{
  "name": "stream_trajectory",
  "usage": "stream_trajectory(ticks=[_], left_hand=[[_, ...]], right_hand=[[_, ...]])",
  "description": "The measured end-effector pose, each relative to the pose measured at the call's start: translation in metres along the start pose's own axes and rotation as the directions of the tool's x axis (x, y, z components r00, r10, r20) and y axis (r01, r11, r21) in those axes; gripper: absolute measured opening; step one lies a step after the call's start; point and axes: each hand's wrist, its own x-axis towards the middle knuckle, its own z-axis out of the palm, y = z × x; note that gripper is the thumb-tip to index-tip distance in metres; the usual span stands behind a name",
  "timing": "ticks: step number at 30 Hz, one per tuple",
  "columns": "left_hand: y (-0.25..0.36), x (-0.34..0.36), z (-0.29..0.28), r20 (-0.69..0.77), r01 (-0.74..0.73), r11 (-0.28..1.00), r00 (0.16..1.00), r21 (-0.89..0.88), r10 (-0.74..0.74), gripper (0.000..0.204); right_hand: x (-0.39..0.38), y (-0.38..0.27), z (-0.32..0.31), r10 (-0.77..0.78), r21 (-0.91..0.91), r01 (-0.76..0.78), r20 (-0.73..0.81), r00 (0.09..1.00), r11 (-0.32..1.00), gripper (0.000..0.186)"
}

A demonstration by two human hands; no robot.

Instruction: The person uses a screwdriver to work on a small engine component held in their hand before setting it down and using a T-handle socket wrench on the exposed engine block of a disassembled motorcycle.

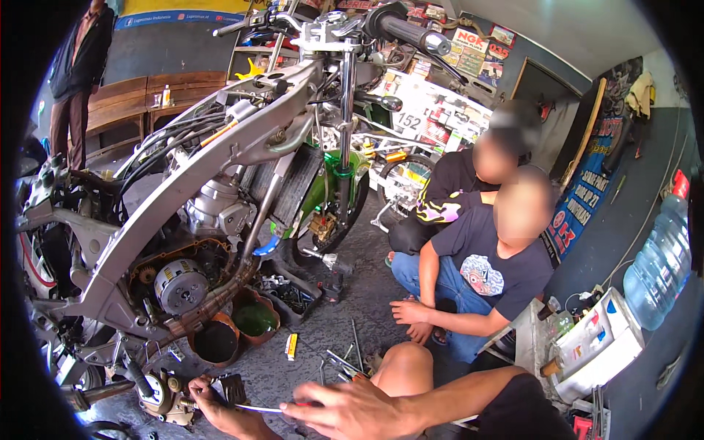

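Note:
My left hand [220,407] is closed around a small dark block-shaped part [232,389], low in the view. Just beside that hand lies a bronze-coloured engine cover [170,400] with a round badge. In my right hand [345,409] is what looks like a screwdriver [257,408]. Its thin bright shaft points left to the dark part, and a bit of red handle shows between my fingers. Whether the tip touches the part I cannot tell. Above them stands a stripped motorcycle [191,165], its round clutch [180,286] exposed.
Two pans of dark [214,343] and green liquid [257,320] sit under the engine. A yellow-white box [292,347], loose tools [345,365] and a cordless drill [334,273] lie on the floor. Two people crouch at right; another stands far left. A water dispenser [598,345] is at right.

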Motion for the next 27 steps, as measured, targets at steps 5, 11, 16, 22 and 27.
stream_trajectory(ticks=[5, 11, 16, 22, 27], left_hand=[[-0.01, -0.002, 0.006, -0.192, 0.145, 0.975, 0.965, -0.168, -0.176, 0.024], [-0.006, -0.013, 0.012, -0.335, 0.173, 0.968, 0.914, -0.183, -0.227, 0.032], [0.007, -0.011, 0.004, -0.309, 0.249, 0.945, 0.901, -0.21, -0.306, 0.027], [-0.003, -0.03, 0.045, -0.236, 0.273, 0.908, 0.905, -0.318, -0.354, 0.029], [0.0, -0.019, 0.003, -0.134, 0.236, 0.906, 0.945, -0.352, -0.299, 0.029]], right_hand=[[0.007, 0.032, 0.024, 0.161, 0.582, 0.054, -0.311, 0.937, 0.811, 0.032], [0.004, 0.023, -0.003, 0.553, 0.359, -0.583, 0.194, 0.81, 0.728, 0.03], [0.012, 0.024, 0.027, 0.22, 0.564, -0.101, -0.147, 0.964, 0.819, 0.046], [0.0, 0.033, 0.002, 0.377, 0.417, -0.257, -0.236, 0.896, 0.872, 0.044], [0.008, 0.0, 0.026, 0.513, 0.723, -0.329, -0.041, 0.857, 0.607, 0.049]])
